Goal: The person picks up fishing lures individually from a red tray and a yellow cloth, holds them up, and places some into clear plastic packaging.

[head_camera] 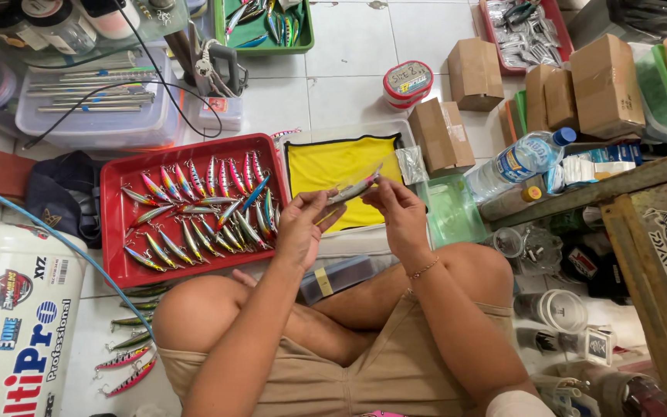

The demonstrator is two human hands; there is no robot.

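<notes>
Left hand point(300, 228) fingers curled, right hand point(401, 210) fingers pinched; fishing lure point(355, 188) held between both sets of fingertips, apparently in a clear sleeve; judged light, rigid, slick, best gripped mid-body; red tray point(115, 224) of lures lies beyond the left fingers.

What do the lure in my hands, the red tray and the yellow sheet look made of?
Lure: probably hard plastic, glossy painted finish.
Red tray: moulded plastic, smooth with a slight sheen.
Yellow sheet: likely soft cloth; matte with a dark stitched edge.
</notes>
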